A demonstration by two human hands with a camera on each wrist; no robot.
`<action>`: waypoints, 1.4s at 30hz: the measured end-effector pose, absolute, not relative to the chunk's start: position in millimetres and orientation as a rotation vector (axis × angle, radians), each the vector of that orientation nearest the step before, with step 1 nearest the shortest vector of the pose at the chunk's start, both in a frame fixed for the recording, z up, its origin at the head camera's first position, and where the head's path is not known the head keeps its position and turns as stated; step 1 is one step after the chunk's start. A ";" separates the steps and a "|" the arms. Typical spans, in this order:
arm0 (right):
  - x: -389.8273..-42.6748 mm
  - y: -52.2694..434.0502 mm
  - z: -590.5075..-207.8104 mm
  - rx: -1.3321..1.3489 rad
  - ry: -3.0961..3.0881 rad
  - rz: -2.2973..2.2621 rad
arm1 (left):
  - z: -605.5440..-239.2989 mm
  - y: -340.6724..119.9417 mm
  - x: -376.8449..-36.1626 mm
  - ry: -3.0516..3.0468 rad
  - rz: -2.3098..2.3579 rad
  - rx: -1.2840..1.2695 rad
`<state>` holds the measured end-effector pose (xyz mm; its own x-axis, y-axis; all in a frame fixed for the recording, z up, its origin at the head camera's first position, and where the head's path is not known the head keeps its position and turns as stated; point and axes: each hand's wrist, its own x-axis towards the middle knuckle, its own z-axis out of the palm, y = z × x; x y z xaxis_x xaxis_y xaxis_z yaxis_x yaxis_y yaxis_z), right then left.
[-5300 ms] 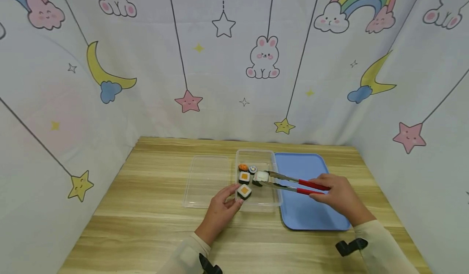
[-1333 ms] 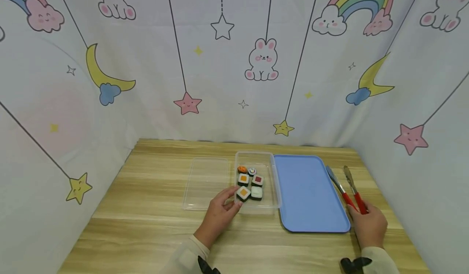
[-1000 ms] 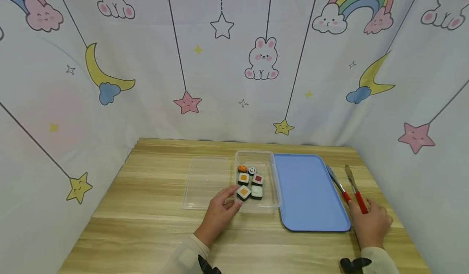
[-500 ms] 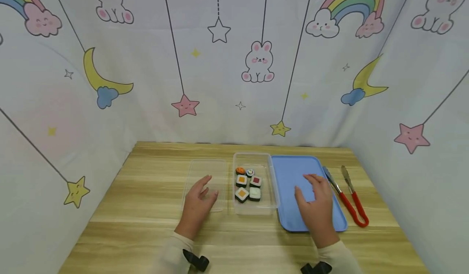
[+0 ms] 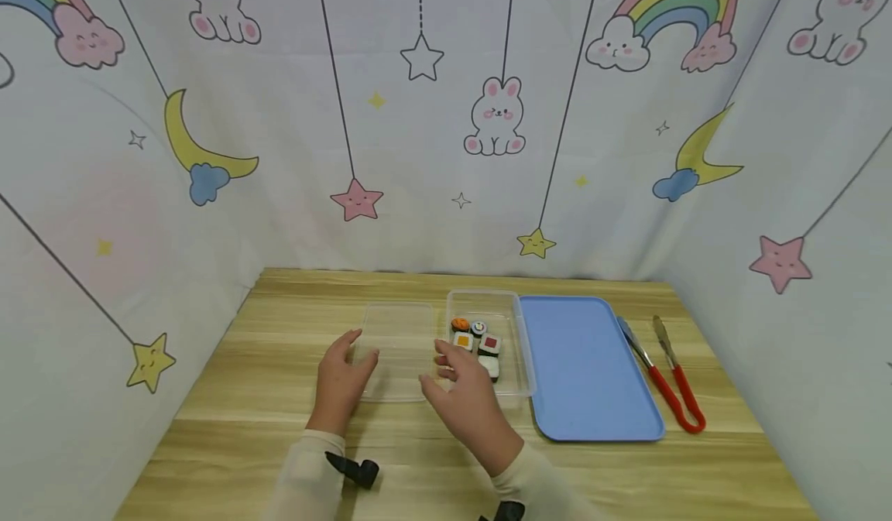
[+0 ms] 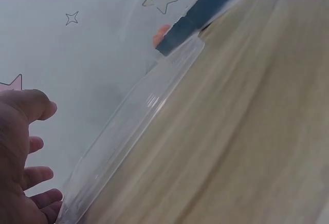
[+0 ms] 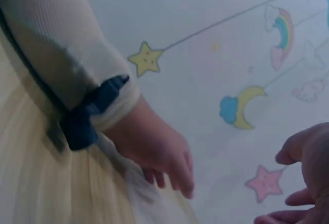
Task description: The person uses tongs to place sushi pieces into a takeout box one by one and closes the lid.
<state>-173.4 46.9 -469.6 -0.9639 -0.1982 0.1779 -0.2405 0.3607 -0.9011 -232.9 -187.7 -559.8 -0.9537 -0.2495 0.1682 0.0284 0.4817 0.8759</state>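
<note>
A clear flat lid lies on the wooden table, left of a clear box holding several toy sushi pieces. My left hand is at the lid's left edge with fingers spread and holds nothing. In the left wrist view the left hand hovers beside the lid's rim. My right hand reaches across to the lid's right edge, beside the box, fingers loosely spread and empty. It covers the nearer sushi pieces. The right wrist view shows my left hand and my right fingertips.
A blue tray with nothing on it lies right of the box. Red-handled metal tongs lie on the table beyond the tray, near the right curtain. Printed curtains close off the back and both sides.
After laying the tongs down right of the tray, my right hand crossed left over the tray to the lid. My left hand left the box and moved to the lid's left edge.
</note>
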 end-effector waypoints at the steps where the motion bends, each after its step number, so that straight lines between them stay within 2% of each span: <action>1: -174.1 40.1 -471.0 0.411 -2.604 1.760 | -560.1 -188.4 -234.1 -2.467 -1.462 0.193; 5: -181.1 17.3 -479.0 0.306 -2.744 1.874 | -562.0 -189.6 -238.3 -2.506 -1.443 0.200; 16: -213.5 -17.0 -515.0 -0.101 -2.860 1.806 | -561.0 -190.4 -243.3 -2.508 -1.437 0.220; 28: -227.3 -29.5 -529.0 -0.199 -2.854 1.660 | -564.8 -192.2 -246.7 -2.536 -1.627 0.313; 42: -233.7 -31.2 -527.3 -0.261 -2.723 1.820 | -558.8 -199.8 -245.3 -2.328 -1.796 0.479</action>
